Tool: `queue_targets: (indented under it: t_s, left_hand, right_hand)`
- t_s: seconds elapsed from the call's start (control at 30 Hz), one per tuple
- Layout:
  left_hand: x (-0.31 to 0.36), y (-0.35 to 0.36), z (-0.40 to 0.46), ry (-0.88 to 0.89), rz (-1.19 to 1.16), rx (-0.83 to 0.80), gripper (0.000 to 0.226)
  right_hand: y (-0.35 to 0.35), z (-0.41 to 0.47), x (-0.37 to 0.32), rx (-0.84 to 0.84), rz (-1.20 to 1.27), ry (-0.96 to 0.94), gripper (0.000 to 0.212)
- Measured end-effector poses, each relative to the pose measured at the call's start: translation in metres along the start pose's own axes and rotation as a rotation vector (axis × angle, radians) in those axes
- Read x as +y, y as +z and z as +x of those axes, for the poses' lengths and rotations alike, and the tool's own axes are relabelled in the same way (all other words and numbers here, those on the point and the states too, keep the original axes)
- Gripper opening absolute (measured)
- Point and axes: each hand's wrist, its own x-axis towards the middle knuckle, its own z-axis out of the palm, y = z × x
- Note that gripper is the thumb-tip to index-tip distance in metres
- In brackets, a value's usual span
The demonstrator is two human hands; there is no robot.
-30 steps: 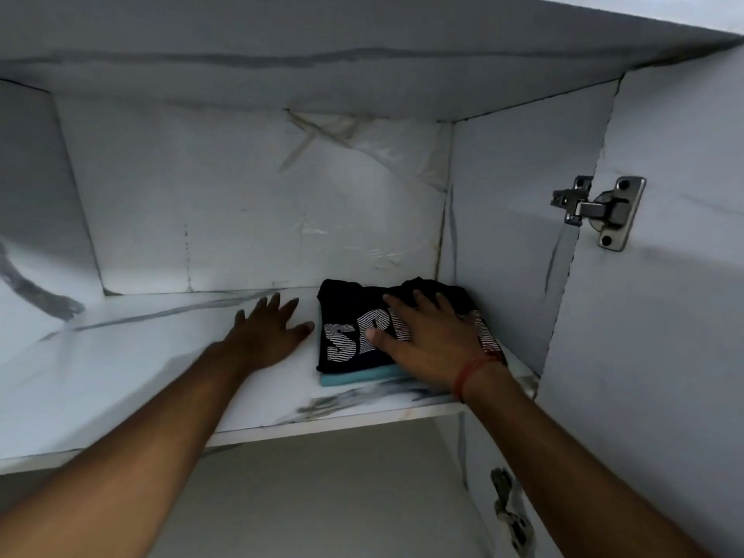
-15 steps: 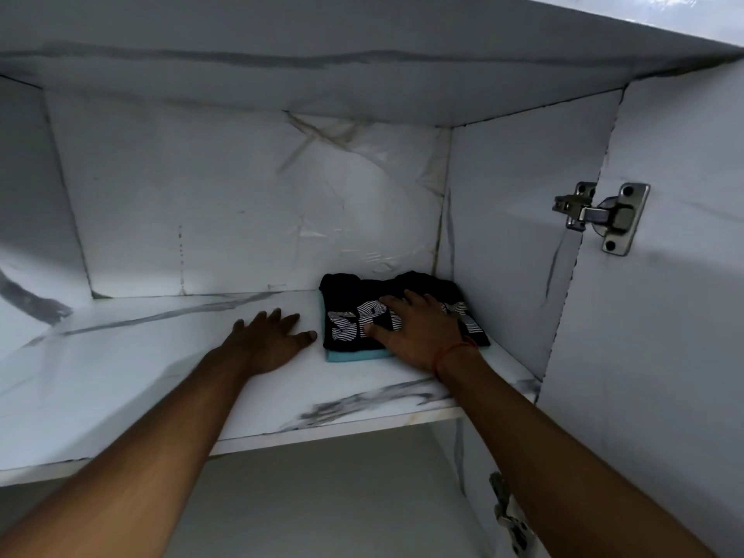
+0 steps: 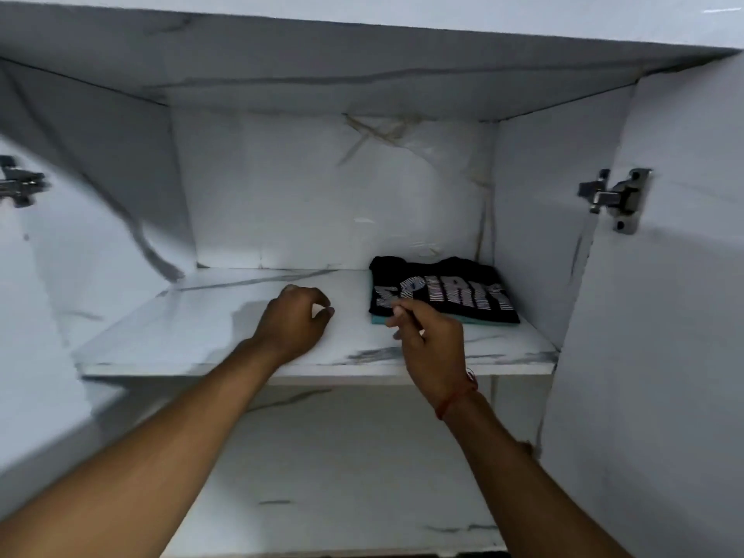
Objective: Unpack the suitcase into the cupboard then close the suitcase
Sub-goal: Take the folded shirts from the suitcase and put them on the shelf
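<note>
A folded black T-shirt with white striped letters (image 3: 447, 289) lies at the right end of the cupboard's upper shelf (image 3: 209, 328), on top of a folded teal garment (image 3: 380, 320) whose edge shows beneath it. My left hand (image 3: 296, 320) hovers over the shelf to the left of the stack, fingers loosely curled, holding nothing. My right hand (image 3: 426, 340) is lifted just in front of the stack, fingers relaxed and off the cloth. The suitcase is out of view.
The white marble-patterned cupboard has both doors swung open, with metal hinges on the right door (image 3: 616, 199) and the left door (image 3: 18, 187). A lower shelf (image 3: 322, 477) runs beneath my arms. The left part of the upper shelf is bare.
Both hands have left the shelf and the stack and pulled back toward me; the right hand no longer presses the black T-shirt. The view has drawn back, showing more of the cupboard.
</note>
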Motion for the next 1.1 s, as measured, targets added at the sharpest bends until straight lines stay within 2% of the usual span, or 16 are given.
queue_targets:
  t_s: [0.1, 0.2, 0.3, 0.4, 0.5, 0.6, 0.7, 0.77, 0.83, 0.9, 1.1]
  left_hand:
    - [0.0, -0.038, -0.052, 0.063, -0.101, 0.139, 0.009]
    - [0.005, -0.079, -0.12, -0.061, -0.279, 0.254, 0.019]
    - [0.007, -0.115, -0.198, -0.178, -0.295, 0.441, 0.025]
    - [0.016, -0.151, -0.295, -0.27, -0.145, 0.615, 0.013]
    - [0.037, -0.187, -0.392, -0.304, 0.098, 0.672, 0.013]
    - [0.064, -0.227, -0.497, -0.414, 0.376, 0.731, 0.008]
    - [0.106, -0.263, -0.608, -0.695, 0.536, 0.761, 0.007]
    - [0.139, -0.286, -0.677, -0.953, 0.627, 0.779, 0.004]
    - [0.182, -0.311, -0.751, -1.322, 0.611, 0.818, 0.019]
    - [0.226, -0.336, -0.825, -1.578, 0.548, 0.887, 0.035]
    - [0.348, -0.4, -1.026, -2.012, 0.368, 1.047, 0.037]
  right_hand:
    - [0.021, -0.022, -0.025, -0.059, 0.228, 0.193, 0.013]
    - [0.041, -0.053, -0.053, -0.188, 0.384, 0.319, 0.022]
    - [0.062, -0.093, -0.087, -0.288, 0.497, 0.381, 0.035]
    - [0.081, -0.146, -0.138, -0.49, 0.601, 0.39, 0.038]
    - [0.095, -0.202, -0.194, -0.697, 0.671, 0.374, 0.035]
    - [0.103, -0.272, -0.261, -0.929, 0.714, 0.324, 0.031]
    - [0.093, -0.36, -0.335, -1.132, 0.767, 0.245, 0.027]
    - [0.08, -0.418, -0.382, -1.233, 0.791, 0.156, 0.029]
    - [0.058, -0.483, -0.433, -1.356, 0.809, 0.082, 0.03]
    - [0.032, -0.549, -0.481, -1.462, 0.839, 0.043, 0.032]
    - [-0.056, -0.728, -0.615, -1.696, 0.918, -0.063, 0.034]
